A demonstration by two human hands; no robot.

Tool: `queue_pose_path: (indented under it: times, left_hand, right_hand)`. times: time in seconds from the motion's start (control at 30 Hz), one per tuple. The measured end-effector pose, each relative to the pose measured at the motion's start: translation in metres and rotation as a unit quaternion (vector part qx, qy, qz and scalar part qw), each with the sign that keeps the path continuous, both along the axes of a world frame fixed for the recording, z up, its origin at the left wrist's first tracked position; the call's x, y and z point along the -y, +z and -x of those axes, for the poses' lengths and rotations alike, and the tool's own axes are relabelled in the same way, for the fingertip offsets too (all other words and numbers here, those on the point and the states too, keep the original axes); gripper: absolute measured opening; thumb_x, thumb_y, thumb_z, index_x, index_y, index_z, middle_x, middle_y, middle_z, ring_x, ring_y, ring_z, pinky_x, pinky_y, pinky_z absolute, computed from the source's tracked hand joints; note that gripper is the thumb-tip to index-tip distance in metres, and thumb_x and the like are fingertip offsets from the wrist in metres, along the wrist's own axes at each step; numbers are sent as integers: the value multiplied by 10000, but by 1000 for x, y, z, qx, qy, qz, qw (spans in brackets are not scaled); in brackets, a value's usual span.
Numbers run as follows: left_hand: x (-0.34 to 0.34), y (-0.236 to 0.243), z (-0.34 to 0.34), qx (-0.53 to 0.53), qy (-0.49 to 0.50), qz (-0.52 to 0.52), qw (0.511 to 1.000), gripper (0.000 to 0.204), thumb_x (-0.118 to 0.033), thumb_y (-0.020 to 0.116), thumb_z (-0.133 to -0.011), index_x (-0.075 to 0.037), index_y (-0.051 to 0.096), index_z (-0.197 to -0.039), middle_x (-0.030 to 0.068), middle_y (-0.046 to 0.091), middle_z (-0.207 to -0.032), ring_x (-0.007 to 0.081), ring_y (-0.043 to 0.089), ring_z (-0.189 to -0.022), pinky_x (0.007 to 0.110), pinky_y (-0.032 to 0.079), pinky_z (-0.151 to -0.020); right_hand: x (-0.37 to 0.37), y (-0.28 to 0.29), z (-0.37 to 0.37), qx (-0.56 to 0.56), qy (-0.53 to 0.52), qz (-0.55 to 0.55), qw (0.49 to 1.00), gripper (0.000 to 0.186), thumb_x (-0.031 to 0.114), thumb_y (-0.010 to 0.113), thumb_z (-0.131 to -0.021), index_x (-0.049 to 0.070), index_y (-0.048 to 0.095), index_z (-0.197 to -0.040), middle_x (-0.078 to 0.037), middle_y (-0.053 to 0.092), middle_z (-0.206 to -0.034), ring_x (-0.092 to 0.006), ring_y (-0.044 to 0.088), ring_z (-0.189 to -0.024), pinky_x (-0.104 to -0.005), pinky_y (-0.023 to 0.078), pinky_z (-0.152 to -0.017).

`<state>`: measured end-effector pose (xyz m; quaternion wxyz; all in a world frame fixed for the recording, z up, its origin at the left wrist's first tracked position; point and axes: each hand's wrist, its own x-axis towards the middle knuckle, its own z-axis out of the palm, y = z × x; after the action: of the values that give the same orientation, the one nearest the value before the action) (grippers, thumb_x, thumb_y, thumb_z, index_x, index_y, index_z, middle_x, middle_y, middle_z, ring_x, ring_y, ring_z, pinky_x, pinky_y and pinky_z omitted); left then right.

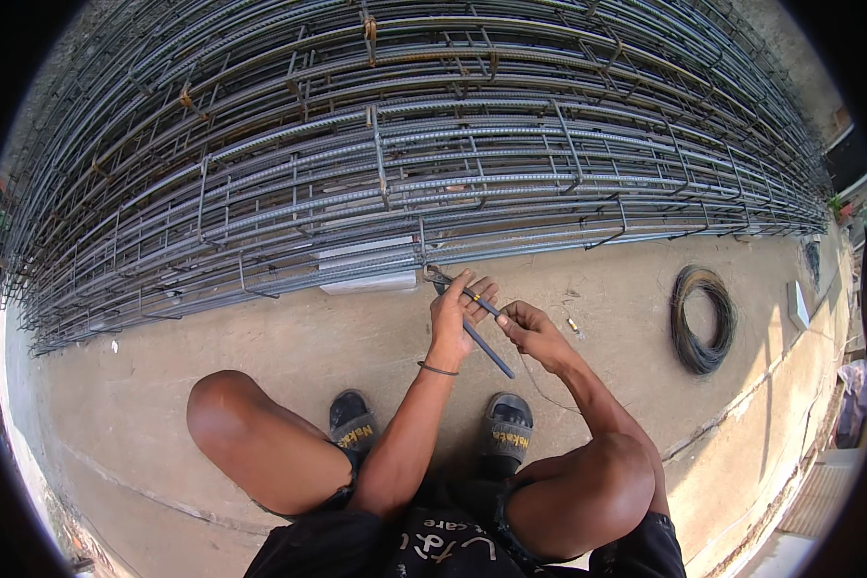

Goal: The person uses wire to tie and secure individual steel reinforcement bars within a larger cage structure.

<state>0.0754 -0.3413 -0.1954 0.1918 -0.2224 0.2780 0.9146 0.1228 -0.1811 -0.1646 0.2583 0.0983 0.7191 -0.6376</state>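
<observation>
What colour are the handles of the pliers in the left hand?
Dark blue handles on the pliers, held by the left hand; seen in the head view.

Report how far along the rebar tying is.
Done: the rebar cage already stands assembled, stirrups in place. In hand: the left hand grips pincers at the cage's lower edge while the right hand pinches thin wire. Left: the wire coil lies largely unused; untied joints can't be counted.

A bare, tan concrete floor (pixel 289 352) is seen, crossed by a seam at the right. A long stack of grey ribbed steel rebar cages (pixel 405 154) is laid on it. A dark coil of thin binding wire (pixel 703 320) is placed well apart, beside a small flat grey slab (pixel 798 304).
</observation>
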Motion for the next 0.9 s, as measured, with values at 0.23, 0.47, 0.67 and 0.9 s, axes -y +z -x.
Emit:
queue_pose_path:
  times: [0.23, 0.47, 0.67, 0.9]
  left_hand:
    - [-9, -3, -1, 26, 21, 59, 998, 414, -282, 686, -881, 21, 550, -1127, 200, 662, -1063, 277, 683, -959, 377, 575, -827]
    - [-28, -5, -1, 22, 76, 75, 994, 301, -284, 634, -925, -20, 573, -1058, 156, 671, -979, 249, 686, -891, 355, 577, -763]
    - [-26, -5, 6, 43, 77, 48, 995, 259, -286, 606, -950, -90, 493, -826, 25, 494, -675, 187, 548, -622, 380, 539, -655]
    - [-5, 0, -4, 22, -9, 25, 999, 246, -273, 618, -927, -125, 480, -787, 5, 452, -621, 174, 511, -589, 365, 465, -614]
  right_hand:
    - [4, -8, -1, 10, -11, -6, 1000, 321, 366, 532, -998, 51, 537, -936, 12, 484, -769, -94, 416, -717, -272, 371, -647]
    - [-15, -39, 16, -82, 46, -86, 992, 331, 339, 474, -1027, 73, 455, -831, 15, 445, -725, -95, 388, -667, -268, 361, -598]
    - [-15, -11, 24, 131, 64, 118, 982, 463, 467, 473, -993, 12, 539, -1044, -121, 594, -885, -241, 599, -819, -393, 491, -763]
    - [-5, -40, 2, 346, 153, 419, 825, 386, 411, 533, -970, 40, 551, -1074, -113, 601, -872, -219, 606, -776, -390, 501, -715]
